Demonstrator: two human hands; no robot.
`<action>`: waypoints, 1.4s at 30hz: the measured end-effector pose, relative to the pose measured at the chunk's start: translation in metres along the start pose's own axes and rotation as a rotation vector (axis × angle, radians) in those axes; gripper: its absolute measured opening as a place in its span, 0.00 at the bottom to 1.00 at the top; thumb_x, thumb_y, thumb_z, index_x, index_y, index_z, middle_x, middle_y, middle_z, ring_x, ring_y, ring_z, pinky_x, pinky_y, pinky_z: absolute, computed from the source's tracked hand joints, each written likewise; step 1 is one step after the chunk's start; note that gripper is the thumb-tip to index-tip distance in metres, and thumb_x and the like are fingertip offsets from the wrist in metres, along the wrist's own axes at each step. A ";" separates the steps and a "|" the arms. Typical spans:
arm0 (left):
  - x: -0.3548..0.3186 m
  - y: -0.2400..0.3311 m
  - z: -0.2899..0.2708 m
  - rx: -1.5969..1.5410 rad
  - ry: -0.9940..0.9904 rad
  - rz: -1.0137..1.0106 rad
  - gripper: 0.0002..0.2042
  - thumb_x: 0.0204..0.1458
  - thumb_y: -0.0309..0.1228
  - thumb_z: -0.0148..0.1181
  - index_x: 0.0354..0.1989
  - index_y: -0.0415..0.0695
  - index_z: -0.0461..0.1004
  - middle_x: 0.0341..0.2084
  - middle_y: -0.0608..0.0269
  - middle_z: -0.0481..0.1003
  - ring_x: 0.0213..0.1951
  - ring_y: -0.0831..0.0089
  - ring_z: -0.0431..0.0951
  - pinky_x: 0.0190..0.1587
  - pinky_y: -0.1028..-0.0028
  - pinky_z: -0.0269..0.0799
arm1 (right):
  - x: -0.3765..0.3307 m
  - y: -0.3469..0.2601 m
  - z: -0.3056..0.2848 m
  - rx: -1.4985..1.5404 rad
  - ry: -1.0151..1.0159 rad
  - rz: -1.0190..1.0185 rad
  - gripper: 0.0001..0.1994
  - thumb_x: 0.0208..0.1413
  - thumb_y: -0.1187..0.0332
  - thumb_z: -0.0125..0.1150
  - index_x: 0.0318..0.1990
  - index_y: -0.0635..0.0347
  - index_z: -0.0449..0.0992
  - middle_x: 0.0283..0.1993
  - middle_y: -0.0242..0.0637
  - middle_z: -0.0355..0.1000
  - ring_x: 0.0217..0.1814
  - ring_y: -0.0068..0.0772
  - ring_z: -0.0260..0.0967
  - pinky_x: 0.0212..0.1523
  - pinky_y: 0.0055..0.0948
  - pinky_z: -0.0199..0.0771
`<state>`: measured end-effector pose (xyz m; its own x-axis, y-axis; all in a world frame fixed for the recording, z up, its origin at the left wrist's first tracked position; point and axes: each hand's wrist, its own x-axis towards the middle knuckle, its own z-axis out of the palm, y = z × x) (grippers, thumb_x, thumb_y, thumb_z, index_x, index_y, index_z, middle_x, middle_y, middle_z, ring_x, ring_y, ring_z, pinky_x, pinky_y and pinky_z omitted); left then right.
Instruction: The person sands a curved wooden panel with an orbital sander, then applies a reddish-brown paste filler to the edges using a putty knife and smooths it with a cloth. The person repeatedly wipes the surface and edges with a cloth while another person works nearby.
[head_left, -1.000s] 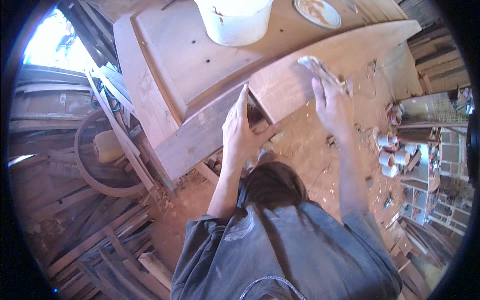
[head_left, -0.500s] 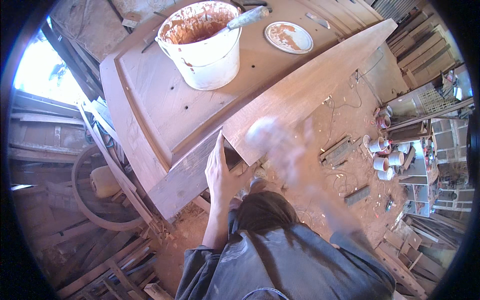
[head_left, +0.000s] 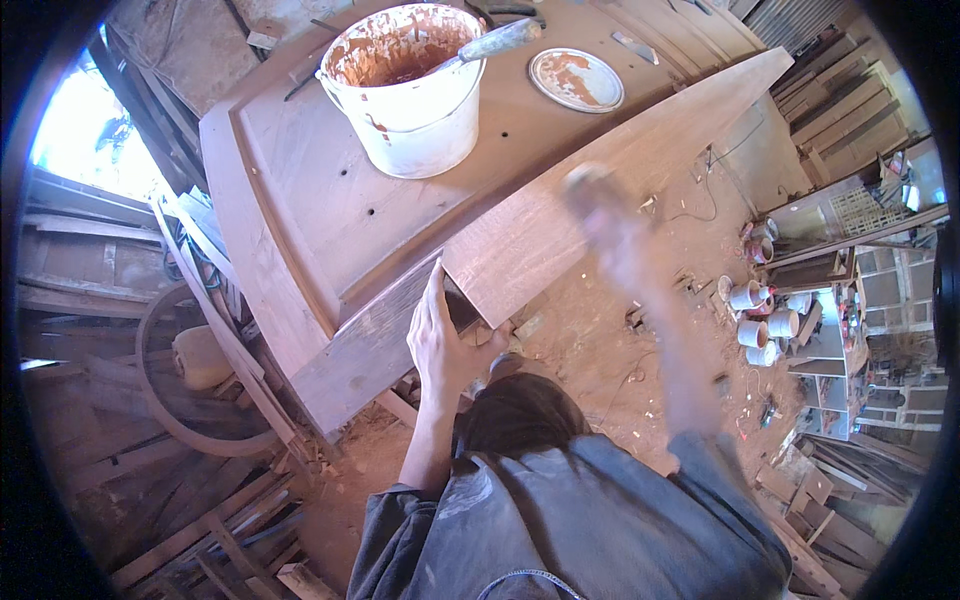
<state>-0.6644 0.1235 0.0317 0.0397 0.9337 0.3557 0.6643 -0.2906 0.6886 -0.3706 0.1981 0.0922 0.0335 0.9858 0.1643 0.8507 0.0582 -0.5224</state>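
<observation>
My left hand (head_left: 432, 335) is at the near end of a long, curved wooden board (head_left: 530, 245). Its fingertips reach the upper corner and its thumb the lower one, so the hand spans that end and holds it. Out over the board's face is my right hand (head_left: 618, 245), smeared by motion. Its fingers are wrapped round a pale, block-like pad (head_left: 590, 187) that appears to lie against the wood; blur hides its exact kind.
Behind the board a large wooden panel (head_left: 290, 170) carries a white bucket (head_left: 420, 135) stained reddish-brown, with a trowel-like handle (head_left: 500, 40) across its rim. A round lid (head_left: 575, 80) lies beside it. Several paint tins (head_left: 783, 323) stand at right; timber (head_left: 235, 545) is stacked at lower left.
My right hand and the pad have swept up and to the right along the board, away from its near end. My left hand stays in place.
</observation>
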 end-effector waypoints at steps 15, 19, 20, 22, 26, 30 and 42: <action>-0.003 -0.013 0.002 -0.072 -0.051 -0.014 0.51 0.31 0.40 0.75 0.66 0.34 0.55 0.54 0.42 0.70 0.52 0.50 0.74 0.55 0.60 0.70 | -0.066 -0.059 0.058 -0.025 -0.008 -0.303 0.20 0.67 0.54 0.41 0.57 0.53 0.72 0.60 0.38 0.69 0.65 0.32 0.64 0.71 0.56 0.37; -0.002 -0.008 -0.009 -0.104 -0.101 -0.022 0.49 0.35 0.36 0.73 0.67 0.34 0.52 0.59 0.41 0.65 0.57 0.49 0.69 0.60 0.59 0.64 | -0.043 -0.017 0.048 0.081 0.064 -0.095 0.21 0.67 0.53 0.42 0.55 0.57 0.73 0.57 0.41 0.71 0.62 0.32 0.66 0.71 0.52 0.40; 0.000 -0.011 -0.011 -0.123 -0.145 -0.030 0.49 0.36 0.36 0.73 0.68 0.34 0.51 0.61 0.40 0.62 0.60 0.48 0.66 0.61 0.59 0.63 | -0.053 -0.029 0.054 0.089 0.055 -0.120 0.22 0.67 0.53 0.42 0.55 0.58 0.73 0.56 0.42 0.71 0.61 0.33 0.67 0.70 0.51 0.41; -0.002 -0.023 -0.015 -0.123 -0.225 0.050 0.49 0.39 0.35 0.72 0.69 0.33 0.48 0.68 0.39 0.49 0.67 0.47 0.56 0.66 0.59 0.57 | -0.093 -0.077 0.057 0.152 -0.024 -0.227 0.22 0.67 0.53 0.42 0.54 0.60 0.73 0.54 0.43 0.72 0.60 0.33 0.68 0.70 0.49 0.42; -0.026 -0.002 -0.069 -0.026 -0.295 -0.094 0.49 0.40 0.43 0.73 0.67 0.35 0.52 0.69 0.39 0.46 0.68 0.44 0.55 0.66 0.57 0.58 | -0.133 -0.114 0.004 0.434 -0.021 -0.177 0.24 0.67 0.52 0.43 0.52 0.65 0.73 0.51 0.45 0.74 0.57 0.33 0.70 0.69 0.45 0.45; -0.051 0.004 -0.098 0.078 -0.458 -0.021 0.47 0.40 0.44 0.73 0.66 0.36 0.56 0.68 0.41 0.51 0.67 0.47 0.56 0.66 0.56 0.59 | -0.188 -0.010 -0.021 0.220 0.539 0.571 0.28 0.67 0.49 0.45 0.58 0.69 0.67 0.56 0.48 0.68 0.54 0.36 0.68 0.58 0.36 0.63; 0.082 0.026 -0.008 0.107 -0.696 0.721 0.48 0.50 0.62 0.53 0.69 0.35 0.50 0.68 0.43 0.52 0.71 0.52 0.50 0.72 0.56 0.43 | -0.219 0.019 0.049 0.808 0.665 0.875 0.28 0.64 0.52 0.54 0.59 0.70 0.65 0.60 0.47 0.65 0.61 0.38 0.64 0.62 0.35 0.62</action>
<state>-0.6499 0.1909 0.0845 0.8628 0.4669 0.1937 0.3720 -0.8459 0.3821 -0.3876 -0.0091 0.0054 0.8373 0.4998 -0.2218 -0.1127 -0.2391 -0.9644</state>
